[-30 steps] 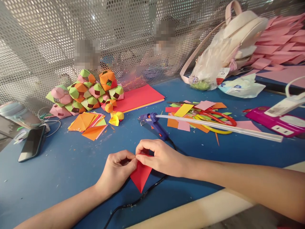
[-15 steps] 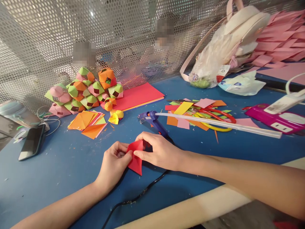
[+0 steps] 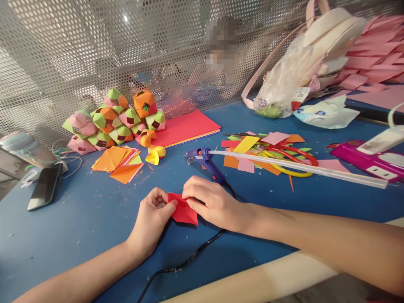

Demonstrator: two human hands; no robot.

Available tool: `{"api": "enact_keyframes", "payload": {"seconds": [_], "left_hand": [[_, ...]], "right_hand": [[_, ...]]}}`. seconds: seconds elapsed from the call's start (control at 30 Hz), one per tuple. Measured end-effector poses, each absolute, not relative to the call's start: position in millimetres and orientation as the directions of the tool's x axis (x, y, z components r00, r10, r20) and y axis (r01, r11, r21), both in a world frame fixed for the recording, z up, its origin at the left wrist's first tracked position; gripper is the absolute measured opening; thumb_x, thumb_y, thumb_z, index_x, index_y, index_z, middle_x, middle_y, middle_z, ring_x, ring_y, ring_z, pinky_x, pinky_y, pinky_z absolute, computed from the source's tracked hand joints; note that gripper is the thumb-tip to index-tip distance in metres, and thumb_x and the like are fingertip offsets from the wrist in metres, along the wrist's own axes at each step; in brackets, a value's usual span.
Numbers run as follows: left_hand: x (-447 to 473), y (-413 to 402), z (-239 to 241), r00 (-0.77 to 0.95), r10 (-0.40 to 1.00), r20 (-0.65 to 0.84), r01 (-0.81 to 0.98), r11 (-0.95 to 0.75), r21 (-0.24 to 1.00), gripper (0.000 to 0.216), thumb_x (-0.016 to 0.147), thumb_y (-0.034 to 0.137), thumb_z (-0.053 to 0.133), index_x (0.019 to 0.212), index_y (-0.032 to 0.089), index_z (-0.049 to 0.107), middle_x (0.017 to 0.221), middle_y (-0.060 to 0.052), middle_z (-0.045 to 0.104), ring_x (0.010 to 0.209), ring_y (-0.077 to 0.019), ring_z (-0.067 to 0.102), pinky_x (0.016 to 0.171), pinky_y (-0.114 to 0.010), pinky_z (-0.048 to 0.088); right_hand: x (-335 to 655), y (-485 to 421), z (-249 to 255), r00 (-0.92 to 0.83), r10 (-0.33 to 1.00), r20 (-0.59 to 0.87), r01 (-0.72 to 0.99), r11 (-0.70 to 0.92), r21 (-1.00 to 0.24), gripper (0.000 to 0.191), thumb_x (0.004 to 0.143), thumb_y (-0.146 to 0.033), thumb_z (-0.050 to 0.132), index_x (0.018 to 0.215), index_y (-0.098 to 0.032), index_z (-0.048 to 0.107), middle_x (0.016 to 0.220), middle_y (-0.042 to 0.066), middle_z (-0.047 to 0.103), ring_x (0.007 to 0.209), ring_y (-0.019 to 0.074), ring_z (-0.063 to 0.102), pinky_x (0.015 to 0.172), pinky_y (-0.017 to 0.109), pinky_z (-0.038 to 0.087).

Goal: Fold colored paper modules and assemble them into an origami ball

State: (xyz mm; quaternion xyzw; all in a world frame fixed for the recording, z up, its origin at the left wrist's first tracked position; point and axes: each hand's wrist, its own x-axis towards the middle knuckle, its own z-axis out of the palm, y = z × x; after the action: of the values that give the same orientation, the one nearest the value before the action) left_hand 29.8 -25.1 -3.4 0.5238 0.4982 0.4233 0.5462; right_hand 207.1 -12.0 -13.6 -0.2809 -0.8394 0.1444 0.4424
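Note:
A small sheet of red paper (image 3: 185, 213), partly folded, is held between my two hands above the blue table. My left hand (image 3: 153, 214) pinches its left side, thumb on the face towards me. At its upper right edge, my right hand (image 3: 217, 206) grips the paper with thumb and fingers pressed together. Just beyond the right hand lies a blue glue gun (image 3: 206, 162) with a long white glue stick (image 3: 303, 167) jutting from its back. Its black cord (image 3: 189, 255) runs beneath the hands towards the table's front edge.
Folded paper balls (image 3: 116, 120) are stacked at the back left, near orange paper squares (image 3: 115, 162) and a red paper stack (image 3: 192, 126). Scissors (image 3: 296, 153) lie among paper scraps. A phone (image 3: 44, 187), a purple power strip (image 3: 362, 158) and a backpack (image 3: 328, 38) stand around the sides.
The red paper has turned in my hands, its lower corner swinging to the right. My right fingers have closed in on its upper edge. The view has shifted slightly.

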Motion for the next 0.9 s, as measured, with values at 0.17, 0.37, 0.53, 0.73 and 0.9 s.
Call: {"api": "enact_keyframes", "payload": {"seconds": [0.17,0.37,0.53,0.73,0.9], "left_hand": [[31,-25,-3,0.129,0.986,-0.106,0.043,0.101,0.994,0.016,0.070,0.016,0.062,0.069,0.018,0.046,0.061,0.006,0.053,0.056,-0.0073,0.046,0.053,-0.018,0.036],[33,-25,-1,0.116,0.990,-0.085,0.083,0.075,0.994,0.019,0.069,0.019,0.065,0.066,0.018,0.046,0.058,0.007,0.051,0.052,-0.0065,0.043,0.050,-0.017,0.035],[32,-26,-3,0.147,0.988,-0.052,0.154,0.029,0.988,0.022,0.072,0.026,0.065,0.067,0.018,0.045,0.058,0.006,0.050,0.052,-0.0074,0.044,0.050,-0.018,0.035],[31,-26,-4,0.155,0.987,-0.034,0.183,0.005,0.983,0.020,0.074,0.026,0.064,0.068,0.019,0.046,0.059,0.006,0.050,0.052,-0.0073,0.044,0.050,-0.018,0.035],[31,-25,-2,0.158,0.986,-0.054,0.147,0.031,0.989,0.020,0.073,0.023,0.064,0.068,0.018,0.046,0.059,0.007,0.050,0.052,-0.0066,0.043,0.050,-0.017,0.034]], "right_hand": [[208,-13,-13,-0.516,0.525,0.677,0.321,0.851,-0.415,0.021,0.086,-0.007,0.038,0.087,-0.018,0.056,0.087,0.008,0.055,0.081,0.0163,0.054,0.075,0.032,0.048],[205,-17,-5,-0.441,0.668,0.599,0.243,0.732,-0.637,0.013,0.087,-0.016,0.045,0.079,-0.018,0.055,0.084,0.006,0.055,0.080,0.0156,0.054,0.074,0.030,0.047],[203,-16,2,-0.361,0.899,0.248,0.196,0.333,-0.922,0.009,0.088,-0.025,0.049,0.084,-0.019,0.054,0.081,0.001,0.058,0.076,0.0129,0.054,0.069,0.025,0.045],[204,-11,1,-0.438,0.896,0.073,0.120,0.139,-0.983,0.018,0.087,-0.032,0.050,0.083,-0.016,0.058,0.080,0.000,0.061,0.075,0.0126,0.055,0.068,0.024,0.044],[203,-14,0,-0.413,0.903,0.119,0.212,0.222,-0.952,0.012,0.084,-0.027,0.054,0.081,-0.017,0.060,0.077,0.000,0.062,0.072,0.0125,0.057,0.065,0.024,0.044]]}}
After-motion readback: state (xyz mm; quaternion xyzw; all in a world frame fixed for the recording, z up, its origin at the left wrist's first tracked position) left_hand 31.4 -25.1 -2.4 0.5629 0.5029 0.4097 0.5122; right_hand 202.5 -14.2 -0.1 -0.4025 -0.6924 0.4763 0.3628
